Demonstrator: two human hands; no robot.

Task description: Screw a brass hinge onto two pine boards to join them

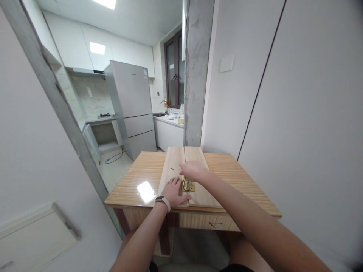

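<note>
Two pale wooden boards (173,162) lie side by side on a striped wooden table (136,177). A brass hinge (187,185) sits across the seam between them. My left hand (174,192), with a white band on the wrist, lies flat on the left board beside the hinge. My right hand (194,170) hovers just above the hinge with fingers curled; whether it pinches something small is too hard to see. A small dark screw (171,169) lies on the left board.
The table has a drawer (215,223) at the front. A concrete pillar (197,71) and white wall stand behind it. At the left a kitchen opens with a grey fridge (133,105), counter and sink (167,117).
</note>
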